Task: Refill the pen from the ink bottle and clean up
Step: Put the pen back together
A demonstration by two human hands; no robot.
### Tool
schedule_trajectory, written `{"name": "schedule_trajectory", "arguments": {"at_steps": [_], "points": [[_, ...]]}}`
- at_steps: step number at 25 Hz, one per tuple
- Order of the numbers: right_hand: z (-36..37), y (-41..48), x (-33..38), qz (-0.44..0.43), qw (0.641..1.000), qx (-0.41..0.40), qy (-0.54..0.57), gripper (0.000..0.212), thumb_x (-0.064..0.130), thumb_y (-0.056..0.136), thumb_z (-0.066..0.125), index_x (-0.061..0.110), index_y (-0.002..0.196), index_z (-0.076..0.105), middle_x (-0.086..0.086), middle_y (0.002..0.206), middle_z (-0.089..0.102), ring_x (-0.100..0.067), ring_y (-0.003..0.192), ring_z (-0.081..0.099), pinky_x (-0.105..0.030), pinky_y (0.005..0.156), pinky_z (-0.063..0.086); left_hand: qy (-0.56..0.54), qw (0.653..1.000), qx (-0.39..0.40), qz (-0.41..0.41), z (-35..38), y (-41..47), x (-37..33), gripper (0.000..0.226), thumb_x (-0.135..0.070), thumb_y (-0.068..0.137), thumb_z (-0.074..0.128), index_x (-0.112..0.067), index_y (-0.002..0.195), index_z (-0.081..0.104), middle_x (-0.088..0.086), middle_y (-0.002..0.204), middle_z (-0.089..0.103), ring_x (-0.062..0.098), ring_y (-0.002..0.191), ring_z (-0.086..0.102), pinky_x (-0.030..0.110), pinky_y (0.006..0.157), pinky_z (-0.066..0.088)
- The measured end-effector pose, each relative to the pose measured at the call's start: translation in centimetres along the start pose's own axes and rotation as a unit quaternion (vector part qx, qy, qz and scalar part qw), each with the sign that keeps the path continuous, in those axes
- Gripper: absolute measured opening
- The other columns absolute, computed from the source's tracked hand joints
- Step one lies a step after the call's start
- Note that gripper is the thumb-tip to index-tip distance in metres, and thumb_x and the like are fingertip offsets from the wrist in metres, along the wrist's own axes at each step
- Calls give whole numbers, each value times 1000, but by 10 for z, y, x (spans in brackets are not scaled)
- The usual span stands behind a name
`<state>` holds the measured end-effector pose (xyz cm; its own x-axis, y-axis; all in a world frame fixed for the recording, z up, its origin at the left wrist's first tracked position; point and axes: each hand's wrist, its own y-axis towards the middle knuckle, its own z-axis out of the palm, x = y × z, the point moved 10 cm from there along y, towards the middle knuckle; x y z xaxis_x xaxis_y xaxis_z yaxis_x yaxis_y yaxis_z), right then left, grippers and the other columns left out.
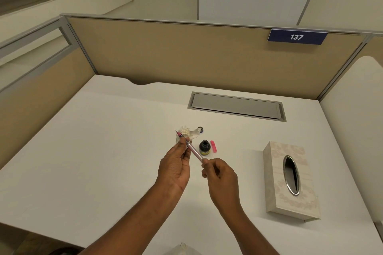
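I hold a slim pink pen above the white desk, its nib pointing up and left. My left hand pinches the pen near the nib together with a crumpled white tissue. My right hand pinches the pen's back end. Just behind the pen stands a small dark ink bottle, uncapped, with a yellow label. Its dark cap lies farther back, partly hidden by the tissue. A pink pen cap lies right of the bottle.
A pale patterned tissue box with an oval metal-rimmed opening sits at the right. A grey cable hatch is set in the desk at the back. Beige partitions wall the desk. Something white shows at the bottom edge.
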<state>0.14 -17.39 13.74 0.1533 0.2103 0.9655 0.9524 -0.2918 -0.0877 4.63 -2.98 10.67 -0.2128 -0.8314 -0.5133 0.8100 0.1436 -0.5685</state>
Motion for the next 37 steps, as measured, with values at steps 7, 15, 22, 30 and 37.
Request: {"name": "schedule_trajectory", "arguments": {"at_steps": [7, 15, 22, 30, 37], "points": [[-2, -4, 4, -15, 1000, -4, -22, 21, 28, 76, 77, 24, 88, 60, 9, 82, 63, -9, 73, 61, -9, 58, 47, 15, 1000, -7, 0, -4, -1, 3, 7, -4, 83, 61, 0, 84, 67, 12, 91, 67, 19, 88, 64, 32, 93, 47], [-8, -8, 9, -54, 996, -42, -52, 8, 25, 82, 71, 23, 79, 64, 9, 75, 63, -6, 72, 59, -12, 64, 44, 47, 998, 27, 11, 2, -3, 3, 10, -5, 84, 59, -1, 84, 69, 11, 92, 70, 22, 90, 66, 30, 83, 50], [5, -8, 6, -61, 994, 0, -89, 13, 31, 83, 70, 28, 94, 63, 18, 85, 60, -2, 80, 60, -10, 66, 44, 111, 993, 26, 24, -10, -1, 14, 13, -5, 82, 62, 0, 91, 69, 6, 80, 71, 13, 76, 68, 25, 79, 52], [2, 0, -10, -1, 999, -5, -46, 9, 17, 83, 70, 25, 83, 67, 15, 73, 66, 3, 69, 61, -3, 61, 44, 252, 961, 27, 107, -19, -4, 5, 11, -10, 75, 73, -13, 85, 76, 2, 92, 76, 17, 100, 66, 34, 96, 46], [-18, 13, -19, 39, 998, -49, 10, 9, 15, 84, 68, 24, 84, 67, 8, 78, 70, -7, 73, 66, -15, 67, 51, 376, 905, 72, 184, 1, -6, -11, 12, -13, 79, 70, -23, 84, 76, -11, 92, 75, 4, 96, 66, 14, 79, 48]]}}
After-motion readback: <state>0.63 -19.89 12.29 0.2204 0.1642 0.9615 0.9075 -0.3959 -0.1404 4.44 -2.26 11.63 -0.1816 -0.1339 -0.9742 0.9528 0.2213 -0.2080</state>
